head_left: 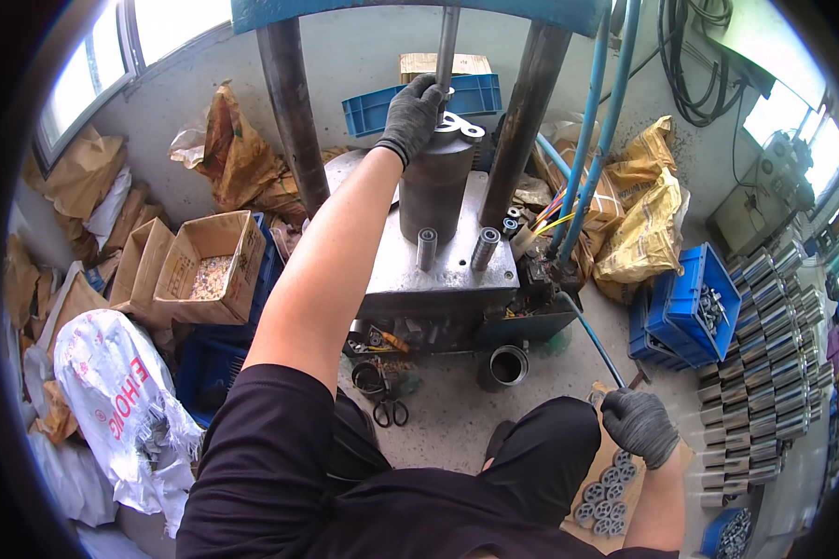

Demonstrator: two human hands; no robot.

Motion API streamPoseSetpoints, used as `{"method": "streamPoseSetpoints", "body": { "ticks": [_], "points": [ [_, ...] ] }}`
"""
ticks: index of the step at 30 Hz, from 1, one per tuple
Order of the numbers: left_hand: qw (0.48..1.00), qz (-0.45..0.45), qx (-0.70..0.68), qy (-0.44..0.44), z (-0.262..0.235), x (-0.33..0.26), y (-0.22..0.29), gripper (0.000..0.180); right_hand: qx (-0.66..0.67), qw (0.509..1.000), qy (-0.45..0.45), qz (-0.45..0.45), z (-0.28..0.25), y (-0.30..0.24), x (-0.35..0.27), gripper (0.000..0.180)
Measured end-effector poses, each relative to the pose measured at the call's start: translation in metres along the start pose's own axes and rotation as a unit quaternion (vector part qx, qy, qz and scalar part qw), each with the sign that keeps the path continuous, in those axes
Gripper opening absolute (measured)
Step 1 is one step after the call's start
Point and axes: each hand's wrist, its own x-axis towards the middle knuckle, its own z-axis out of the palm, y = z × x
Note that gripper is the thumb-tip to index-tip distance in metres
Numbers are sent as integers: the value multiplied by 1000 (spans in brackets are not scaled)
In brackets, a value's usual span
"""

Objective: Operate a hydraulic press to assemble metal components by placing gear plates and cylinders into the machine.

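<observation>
My left hand (410, 117), in a dark grey glove, reaches to the top of a thick dark steel cylinder (435, 191) on the press table. Its fingers are curled beside the thin vertical rod (448, 47) of the press; what they hold is mostly hidden. Flat silvery metal parts with holes (461, 126) lie on the cylinder just right of these fingers. Low on the right, my right hand (639, 427), gloved alike, is closed at the end of a long blue lever (591, 337) that slopes down from the press.
Two short steel tubes (426, 249) stand on the press table (382, 279). Dark columns (294, 112) flank the cylinder. Round spoked metal parts (601, 503) lie on cardboard by my right forearm. Scissors (391, 411), a black can (508, 367), blue crates (690, 307) and stacked metal cylinders (764, 345) surround me.
</observation>
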Motion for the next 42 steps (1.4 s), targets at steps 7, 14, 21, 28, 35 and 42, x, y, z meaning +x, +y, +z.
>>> {"method": "streamPoseSetpoints", "body": {
  "ticks": [7,14,21,28,35,42],
  "points": [
    [999,-19,26,-2,-1,-1,4,30,2,998,-54,11,-24,-6,14,22],
    [998,-15,59,-2,-1,-4,7,31,57,997,51,-3,-36,-7,18,29],
    [996,-20,91,-17,-4,2,2,31,74,997,-6,11,-35,-4,15,28],
    [999,7,50,6,-1,4,-3,29,45,998,-51,5,-33,-2,16,26],
    [997,0,78,15,-2,2,-1,27,1,995,-97,-12,-33,2,16,26],
    [997,-2,82,-3,-5,5,-3,28,42,998,-38,-16,-30,6,16,26]
  ]
}}
